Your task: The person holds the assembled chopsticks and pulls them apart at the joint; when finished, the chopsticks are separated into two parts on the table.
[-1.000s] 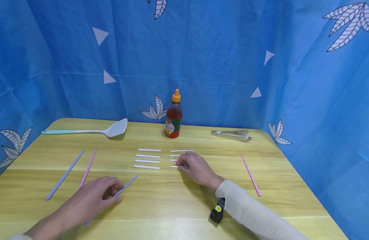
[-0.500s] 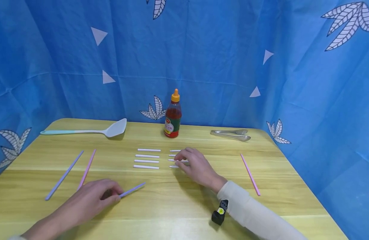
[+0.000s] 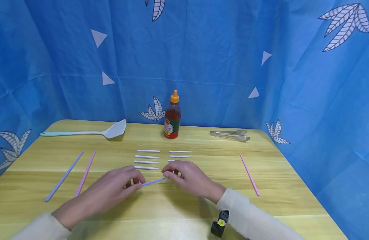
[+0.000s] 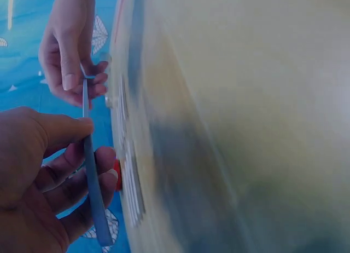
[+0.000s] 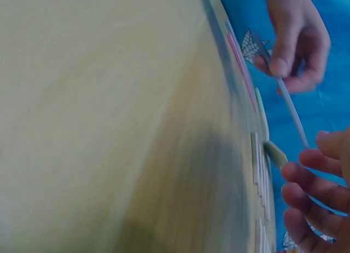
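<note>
In the head view my left hand [image 3: 118, 185] pinches a lavender chopstick [image 3: 153, 182] between thumb and fingers above the table. The left wrist view shows the chopstick's [image 4: 94, 182] thick squared end slanting past the left fingers. My right hand [image 3: 188, 178] is at the other end. In the right wrist view its thumb and index finger stand apart, one on each side of the tip. Short white sticks [image 3: 146, 162] lie in a row behind the left hand. More white sticks [image 3: 180, 156] with narrowed tips lie beyond the right hand, which partly hides them.
On the left lie another lavender chopstick [image 3: 64, 176] and a pink one [image 3: 85, 173]; another pink chopstick [image 3: 249, 175] lies at right. Along the back are a spatula [image 3: 115, 130], a red sauce bottle [image 3: 172, 118] and metal tongs [image 3: 229, 135]. Blue curtain [image 3: 220, 60] surrounds the table.
My left hand has lifted the lavender chopstick and carried it right. My right hand has left the white sticks and come down and left to the chopstick's end.
</note>
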Demonstrator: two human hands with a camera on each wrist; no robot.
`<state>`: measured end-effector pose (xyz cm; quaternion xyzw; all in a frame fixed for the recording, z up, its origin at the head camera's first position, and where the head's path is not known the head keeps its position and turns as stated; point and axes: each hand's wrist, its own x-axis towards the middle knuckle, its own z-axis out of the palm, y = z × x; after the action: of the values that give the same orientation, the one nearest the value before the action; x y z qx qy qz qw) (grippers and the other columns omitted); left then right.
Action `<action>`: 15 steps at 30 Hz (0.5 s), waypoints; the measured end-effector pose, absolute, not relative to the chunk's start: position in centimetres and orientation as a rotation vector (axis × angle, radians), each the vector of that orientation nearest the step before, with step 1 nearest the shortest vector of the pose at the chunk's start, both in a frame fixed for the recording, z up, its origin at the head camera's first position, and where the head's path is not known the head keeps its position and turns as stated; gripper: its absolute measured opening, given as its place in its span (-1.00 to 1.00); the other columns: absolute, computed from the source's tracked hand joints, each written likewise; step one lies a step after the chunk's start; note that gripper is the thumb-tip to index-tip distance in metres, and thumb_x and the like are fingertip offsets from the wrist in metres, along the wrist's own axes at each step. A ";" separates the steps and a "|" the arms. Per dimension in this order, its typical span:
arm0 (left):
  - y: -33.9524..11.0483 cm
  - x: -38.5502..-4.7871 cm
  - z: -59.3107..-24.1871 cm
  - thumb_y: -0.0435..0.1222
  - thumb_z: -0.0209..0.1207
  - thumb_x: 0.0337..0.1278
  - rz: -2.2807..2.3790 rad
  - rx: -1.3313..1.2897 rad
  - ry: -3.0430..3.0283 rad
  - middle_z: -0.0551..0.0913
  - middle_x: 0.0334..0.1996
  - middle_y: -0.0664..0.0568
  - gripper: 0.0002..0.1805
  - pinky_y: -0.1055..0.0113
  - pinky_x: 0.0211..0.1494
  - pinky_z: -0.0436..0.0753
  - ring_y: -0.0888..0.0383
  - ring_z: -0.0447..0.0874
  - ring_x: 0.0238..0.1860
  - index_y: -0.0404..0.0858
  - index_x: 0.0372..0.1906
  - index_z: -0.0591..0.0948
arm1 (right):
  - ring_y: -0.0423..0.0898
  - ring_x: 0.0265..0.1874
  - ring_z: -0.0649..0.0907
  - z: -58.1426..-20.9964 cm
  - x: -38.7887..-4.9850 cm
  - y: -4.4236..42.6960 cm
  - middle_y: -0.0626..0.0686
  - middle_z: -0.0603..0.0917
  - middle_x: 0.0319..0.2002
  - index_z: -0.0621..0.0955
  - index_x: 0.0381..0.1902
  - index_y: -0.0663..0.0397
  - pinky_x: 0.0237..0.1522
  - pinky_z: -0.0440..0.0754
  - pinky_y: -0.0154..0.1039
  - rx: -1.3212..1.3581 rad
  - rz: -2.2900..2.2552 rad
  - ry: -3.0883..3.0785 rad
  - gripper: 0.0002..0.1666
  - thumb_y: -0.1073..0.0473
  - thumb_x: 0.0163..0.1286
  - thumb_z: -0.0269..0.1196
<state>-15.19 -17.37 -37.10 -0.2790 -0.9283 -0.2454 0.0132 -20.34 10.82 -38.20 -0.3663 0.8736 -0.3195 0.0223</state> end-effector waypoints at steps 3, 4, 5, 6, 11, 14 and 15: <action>-16.2 -15.6 -36.7 -0.23 0.38 0.49 -0.736 -0.874 -2.885 0.63 -0.22 0.38 -0.90 0.40 -0.21 0.61 0.46 0.52 -0.28 0.10 -0.08 0.75 | -0.33 -0.34 0.56 -38.3 -20.1 10.9 -0.08 0.80 -0.25 0.81 0.05 0.06 -0.24 0.60 -0.40 -1.158 -0.988 2.667 -0.72 0.05 0.70 0.25; -15.9 -15.7 -36.6 -0.23 0.38 0.49 -0.725 -0.877 -2.879 0.63 -0.23 0.37 -0.91 0.40 -0.21 0.60 0.45 0.52 -0.28 0.09 -0.09 0.75 | -0.34 -0.36 0.55 -38.4 -20.0 11.0 -0.08 0.80 -0.26 0.81 0.03 0.06 -0.26 0.59 -0.40 -1.169 -0.991 2.656 -0.73 0.06 0.70 0.25; -15.6 -15.8 -36.6 -0.22 0.38 0.49 -0.717 -0.881 -2.875 0.63 -0.22 0.36 -0.91 0.40 -0.22 0.60 0.45 0.51 -0.28 0.08 -0.09 0.75 | -0.35 -0.37 0.54 -38.5 -20.0 11.0 -0.08 0.80 -0.26 0.82 0.01 0.06 -0.27 0.59 -0.40 -1.182 -0.994 2.644 -0.73 0.06 0.70 0.25; -15.4 -15.9 -36.6 -0.22 0.38 0.48 -0.710 -0.888 -2.869 0.64 -0.22 0.35 -0.92 0.40 -0.22 0.59 0.44 0.51 -0.28 0.08 -0.09 0.75 | -0.36 -0.37 0.53 -38.6 -20.0 11.1 -0.09 0.79 -0.26 0.82 -0.01 0.05 -0.28 0.58 -0.41 -1.192 -0.997 2.633 -0.73 0.06 0.70 0.25; -14.7 -16.1 -36.9 -0.18 0.38 0.49 -0.693 -0.901 -2.832 0.63 -0.23 0.35 -0.95 0.39 -0.22 0.57 0.43 0.50 -0.29 0.07 -0.09 0.75 | -0.38 -0.40 0.51 -38.9 -20.0 11.6 -0.13 0.73 -0.30 0.81 -0.06 0.05 -0.31 0.54 -0.41 -1.199 -1.008 2.626 -0.74 0.05 0.70 0.25; -14.8 -16.1 -37.1 -0.15 0.36 0.52 -0.698 -0.895 -2.809 0.61 -0.25 0.38 -0.97 0.38 -0.21 0.58 0.43 0.49 -0.29 0.09 -0.08 0.76 | -0.36 -0.42 0.50 -39.0 -20.0 12.1 -0.16 0.71 -0.33 0.80 -0.06 0.04 -0.34 0.53 -0.40 -1.145 -1.026 2.644 -0.77 0.06 0.69 0.27; -14.9 -16.1 -37.2 -0.14 0.35 0.52 -0.703 -0.892 -2.808 0.61 -0.25 0.38 -0.97 0.37 -0.20 0.59 0.43 0.49 -0.29 0.09 -0.09 0.76 | -0.36 -0.42 0.51 -39.1 -20.0 12.3 -0.17 0.71 -0.34 0.80 -0.07 0.03 -0.34 0.53 -0.40 -1.125 -1.031 2.651 -0.78 0.06 0.68 0.28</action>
<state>-16.08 -14.94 -37.24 -0.2940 -0.9256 -0.2317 0.0563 -20.02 12.34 -39.07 -0.3675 0.8659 -0.3369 0.0413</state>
